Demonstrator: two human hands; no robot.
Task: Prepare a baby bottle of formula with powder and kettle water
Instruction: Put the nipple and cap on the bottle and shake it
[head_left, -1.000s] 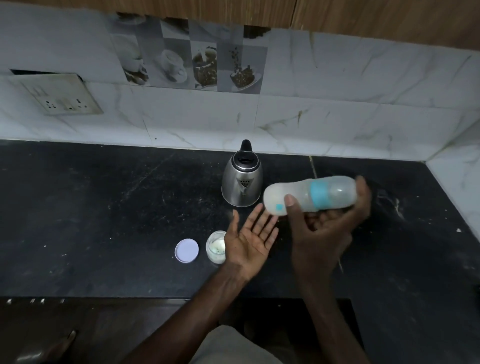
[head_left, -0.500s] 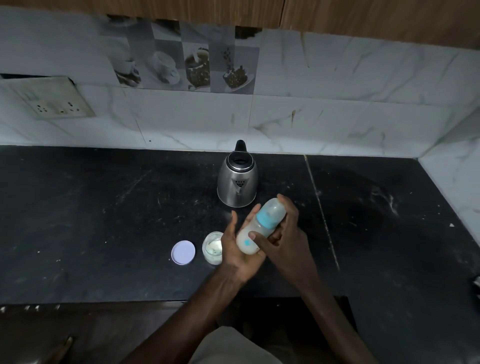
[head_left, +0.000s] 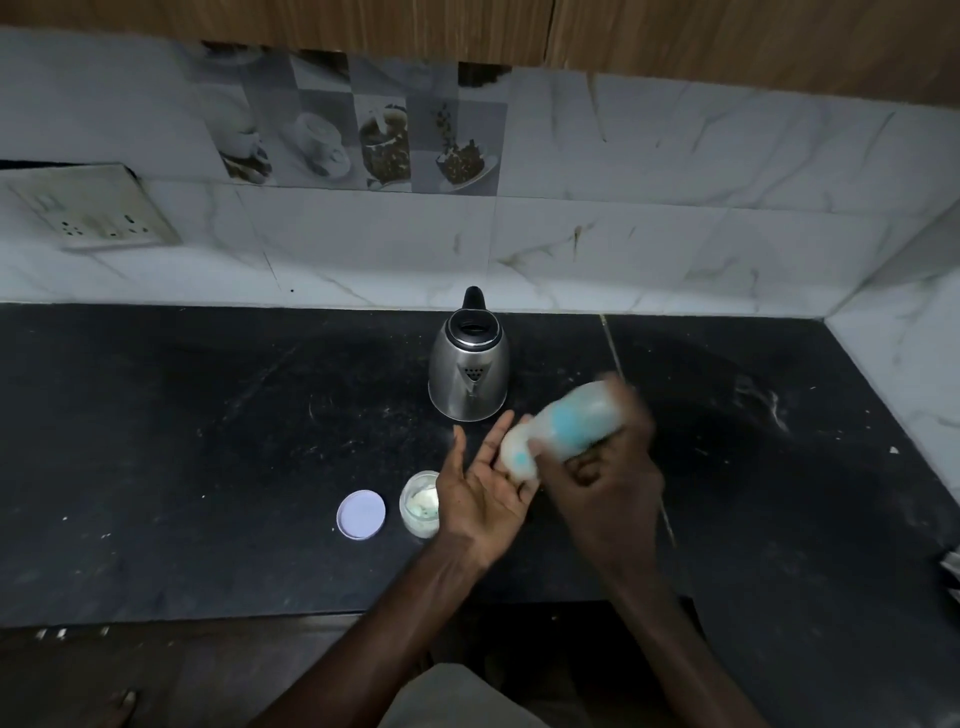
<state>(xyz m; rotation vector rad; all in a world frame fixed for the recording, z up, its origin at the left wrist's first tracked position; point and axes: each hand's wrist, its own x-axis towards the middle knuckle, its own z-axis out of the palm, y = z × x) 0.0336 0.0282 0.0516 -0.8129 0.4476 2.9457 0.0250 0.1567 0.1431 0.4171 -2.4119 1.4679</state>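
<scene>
Bottle (head_left: 563, 434) now tilted rightward, kettle (head_left: 468, 371) just behind.

Home kitchen: kettle (head_left: 468, 374) on black countertop (head_left: 208, 441).

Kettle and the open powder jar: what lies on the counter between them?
In the head view, only bare black counter lies between the kettle and the powder jar. The left hand is beside that stretch, to its right.

The right hand (head_left: 597, 467) has swung the bottle (head_left: 561, 428) flatter, base on the left palm (head_left: 483, 493)
</scene>
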